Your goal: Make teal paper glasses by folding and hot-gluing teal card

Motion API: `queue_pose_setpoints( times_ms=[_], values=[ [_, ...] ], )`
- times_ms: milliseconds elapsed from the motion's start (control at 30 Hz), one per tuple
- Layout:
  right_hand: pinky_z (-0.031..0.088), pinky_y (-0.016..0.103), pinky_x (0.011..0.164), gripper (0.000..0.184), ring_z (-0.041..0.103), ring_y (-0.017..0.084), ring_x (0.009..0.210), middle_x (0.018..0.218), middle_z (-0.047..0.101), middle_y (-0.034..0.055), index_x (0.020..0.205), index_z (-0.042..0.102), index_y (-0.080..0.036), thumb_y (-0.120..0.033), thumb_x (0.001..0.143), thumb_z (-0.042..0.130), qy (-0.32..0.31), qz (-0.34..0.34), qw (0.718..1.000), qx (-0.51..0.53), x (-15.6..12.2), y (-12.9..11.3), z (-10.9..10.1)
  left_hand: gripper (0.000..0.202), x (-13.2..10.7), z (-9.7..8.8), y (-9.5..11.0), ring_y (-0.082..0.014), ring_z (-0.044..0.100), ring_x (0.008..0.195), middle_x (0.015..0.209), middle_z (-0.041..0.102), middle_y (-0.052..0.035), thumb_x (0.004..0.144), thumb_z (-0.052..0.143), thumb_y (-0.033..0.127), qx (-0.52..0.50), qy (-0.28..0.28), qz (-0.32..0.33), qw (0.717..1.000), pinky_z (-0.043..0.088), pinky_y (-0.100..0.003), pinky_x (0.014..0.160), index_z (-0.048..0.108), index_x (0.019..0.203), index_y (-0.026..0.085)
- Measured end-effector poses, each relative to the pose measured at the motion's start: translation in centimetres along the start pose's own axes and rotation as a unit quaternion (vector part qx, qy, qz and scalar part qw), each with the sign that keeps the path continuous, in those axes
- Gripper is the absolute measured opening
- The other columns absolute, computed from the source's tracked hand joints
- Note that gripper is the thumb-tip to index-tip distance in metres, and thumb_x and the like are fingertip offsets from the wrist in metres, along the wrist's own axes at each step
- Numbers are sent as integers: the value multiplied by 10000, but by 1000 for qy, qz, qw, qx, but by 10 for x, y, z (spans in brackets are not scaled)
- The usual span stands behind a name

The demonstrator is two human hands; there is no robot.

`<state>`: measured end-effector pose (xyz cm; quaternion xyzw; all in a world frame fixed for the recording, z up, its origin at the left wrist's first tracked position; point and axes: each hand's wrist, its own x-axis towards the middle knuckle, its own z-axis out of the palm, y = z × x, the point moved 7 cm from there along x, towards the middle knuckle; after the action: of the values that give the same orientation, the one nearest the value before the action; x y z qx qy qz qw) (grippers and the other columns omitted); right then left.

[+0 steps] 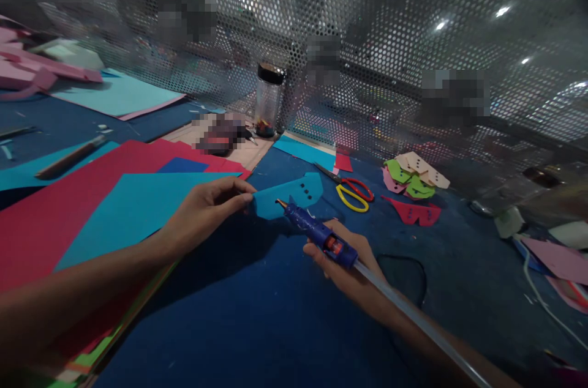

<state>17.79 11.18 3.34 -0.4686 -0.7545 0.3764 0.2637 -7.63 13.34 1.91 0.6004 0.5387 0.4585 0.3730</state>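
Observation:
My left hand [209, 207] pinches the left edge of a light blue foam cut-out [289, 194] with three small holes, holding it just above the dark blue table. My right hand [344, 259] grips a blue hot glue gun [316, 230]. Its nozzle tip touches the lower edge of the cut-out. A long clear glue stick [413, 314] runs back from the gun along my right forearm.
Red and blue foam sheets [105, 204] are stacked at the left. Yellow and red scissors [353, 191] lie beyond the cut-out. Green, pink and beige cut shapes [413, 177] and a red piece [416, 212] sit to the right. A clear jar [268, 100] stands before a perforated metal screen.

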Motion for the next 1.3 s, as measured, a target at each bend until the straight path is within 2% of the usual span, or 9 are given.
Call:
queue_pose_setpoints(
  times_ms=[133,433,533,700,800,1033,1300],
  values=[
    [453,233,553,228,610,135,586,699,636,-24,958,635,-219,-426,883,695,0,12,1000,-15,1,2,0,224,0,5,1,-179,633,769,806,685,-9,919,681,438,-4,-32,13,999,485,-288,728,721,925,217],
    [420,233,539,250,612,146,587,697,662,-9,951,627,-229,-477,927,647,-2,-17,998,-57,0,-3,1,204,-2,8,2,-175,627,769,800,682,-8,917,679,424,-12,-45,8,999,476,-289,723,724,916,225],
    [423,233,556,210,619,144,599,726,672,-10,945,629,-231,-438,922,659,0,-22,997,-69,1,-1,1,213,-2,8,2,-177,618,765,808,685,-12,904,687,433,-11,-38,3,999,471,-288,708,726,910,224],
    [418,232,581,83,623,142,610,745,676,-20,959,636,-236,-290,900,656,0,-48,995,-89,2,-1,2,232,-3,8,0,-181,619,774,810,683,-11,909,676,455,4,-37,1,999,457,-292,714,726,930,230],
    [417,232,587,83,633,146,621,754,683,-21,968,633,-239,-234,885,642,-2,-46,995,-91,1,1,3,240,-3,8,-1,-183,618,769,813,683,-12,905,677,468,8,-36,1,999,449,-290,696,727,932,235],
    [418,233,612,143,652,153,668,801,709,-16,981,638,-235,-198,842,644,16,-74,989,-129,4,9,5,232,-4,7,2,-190,613,763,801,677,-14,903,675,462,20,-36,7,999,448,-295,699,733,928,240],
    [432,227,631,163,677,168,701,822,727,-20,997,658,-243,-240,834,667,42,-99,983,-147,6,22,8,254,-3,8,1,-195,624,757,790,676,-12,898,684,482,21,-42,4,999,457,-289,700,731,928,234]
  ],
)
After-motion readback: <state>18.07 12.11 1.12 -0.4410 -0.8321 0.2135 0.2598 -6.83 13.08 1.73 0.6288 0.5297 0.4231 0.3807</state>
